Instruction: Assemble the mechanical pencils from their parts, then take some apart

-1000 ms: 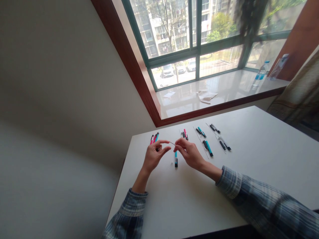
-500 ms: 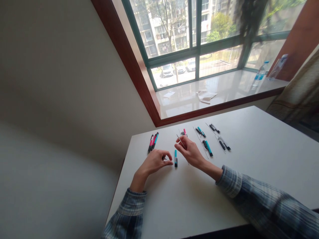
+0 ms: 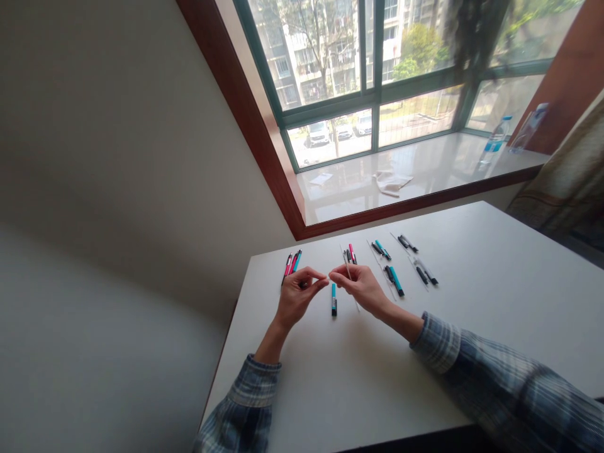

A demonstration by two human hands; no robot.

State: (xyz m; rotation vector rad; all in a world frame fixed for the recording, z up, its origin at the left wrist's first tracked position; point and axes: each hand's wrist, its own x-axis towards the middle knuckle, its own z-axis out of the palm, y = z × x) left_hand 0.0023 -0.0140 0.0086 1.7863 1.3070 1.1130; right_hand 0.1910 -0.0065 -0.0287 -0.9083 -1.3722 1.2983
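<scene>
Pinching a thin clear strip (image 3: pixel 355 304) between closed fingers, the right hand (image 3: pixel 361 286) sits just right of a teal-and-black pen (image 3: pixel 333 301). The left hand (image 3: pixel 297 296), curled nearly shut, sits left of that pen; whether it holds anything cannot be told. Beyond the pen lie pink-and-teal pens (image 3: pixel 291 264) and sleeved pens (image 3: pixel 395 281) on a white table (image 3: pixel 425 358).

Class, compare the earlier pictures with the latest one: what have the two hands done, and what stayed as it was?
Since the middle picture, the left hand has risen from near the table and moved towards the right hand, so their fingertips now nearly meet. The right hand still pinches the thin clear strip. The teal pen lying on the table stayed put.
</scene>
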